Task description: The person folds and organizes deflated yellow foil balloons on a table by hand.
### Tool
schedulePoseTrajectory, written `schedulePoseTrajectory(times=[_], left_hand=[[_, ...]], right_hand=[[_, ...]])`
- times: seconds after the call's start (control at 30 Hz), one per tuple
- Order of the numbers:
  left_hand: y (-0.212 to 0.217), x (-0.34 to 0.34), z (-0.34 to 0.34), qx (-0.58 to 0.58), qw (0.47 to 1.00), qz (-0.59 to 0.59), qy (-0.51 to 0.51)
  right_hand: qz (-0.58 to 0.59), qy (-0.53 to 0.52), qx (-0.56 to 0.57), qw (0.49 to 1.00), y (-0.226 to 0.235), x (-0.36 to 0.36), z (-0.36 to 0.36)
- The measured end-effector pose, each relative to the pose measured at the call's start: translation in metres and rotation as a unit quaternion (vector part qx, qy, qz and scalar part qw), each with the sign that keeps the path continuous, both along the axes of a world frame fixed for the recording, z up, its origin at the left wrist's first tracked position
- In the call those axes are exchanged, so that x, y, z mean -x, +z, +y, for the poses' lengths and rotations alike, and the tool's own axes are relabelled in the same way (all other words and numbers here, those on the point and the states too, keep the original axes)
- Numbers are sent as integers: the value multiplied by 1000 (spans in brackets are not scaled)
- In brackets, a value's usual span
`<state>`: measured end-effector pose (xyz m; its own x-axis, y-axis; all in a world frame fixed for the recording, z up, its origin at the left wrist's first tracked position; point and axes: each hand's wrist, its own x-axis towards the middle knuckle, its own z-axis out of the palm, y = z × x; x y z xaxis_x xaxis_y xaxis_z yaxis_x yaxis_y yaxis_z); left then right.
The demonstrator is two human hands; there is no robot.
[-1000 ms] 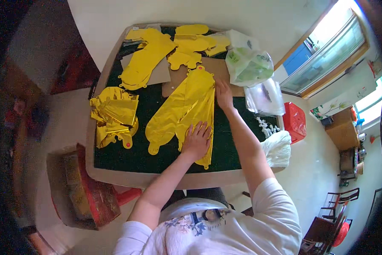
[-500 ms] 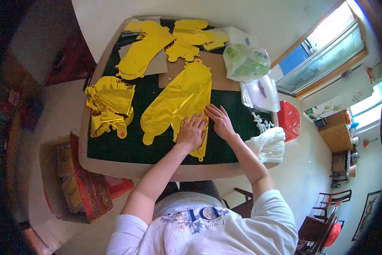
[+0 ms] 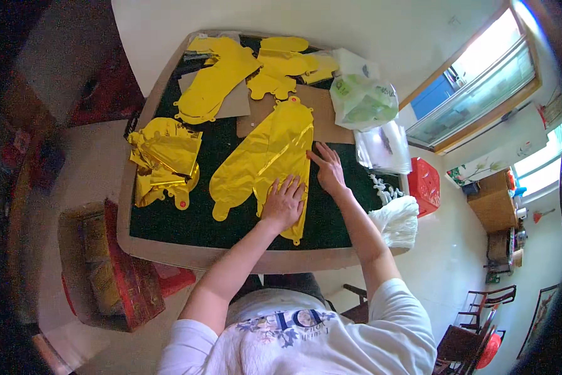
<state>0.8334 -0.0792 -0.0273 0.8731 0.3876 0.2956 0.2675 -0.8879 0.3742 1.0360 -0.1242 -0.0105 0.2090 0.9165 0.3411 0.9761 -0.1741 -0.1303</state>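
A flat gold foil balloon (image 3: 262, 153) lies in front of me on the dark green table top (image 3: 177, 228), its right edge folded over in a long straight line. My left hand (image 3: 285, 203) rests flat on the lower part of the foil with its fingers spread. At the right folded edge is my right hand (image 3: 328, 169), fingers stretched out, the thumb side touching the foil near the edge. Neither hand grasps anything. To the left sits a crumpled pile of gold foil balloons (image 3: 165, 156).
More flat gold foil balloons (image 3: 218, 78) lie at the far side, partly on cardboard (image 3: 334, 112). Plastic bags (image 3: 365, 94), clear film sleeves (image 3: 384, 147), white strings (image 3: 384, 187) and a white bundle (image 3: 394, 222) line the right side. A red stool (image 3: 425, 187) and a cardboard box (image 3: 106, 269) flank the table.
My right hand has shifted slightly up along the folded edge, its fingers less bent over the foil. My left hand stays on the balloon. The whole view has tipped a little.
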Motion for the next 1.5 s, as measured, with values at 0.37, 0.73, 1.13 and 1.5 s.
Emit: schedulePoseTrajectory(times=[0.37, 0.73, 1.13, 1.5], left_hand=[[1, 1, 1, -3, 1000, 26, -5], [0, -2, -2, -8, 999, 37, -15], [2, 3, -1, -10, 1000, 9, -4], [-4, 0, 0, -25, 1000, 4, -5]], right_hand=[[3, -75, -36, 997, -9, -24, 35], [-5, -139, -42, 989, -5, -54, 70], [74, -104, -69, 989, -19, 3, -1], [106, -105, -36, 988, -11, 44, -45]])
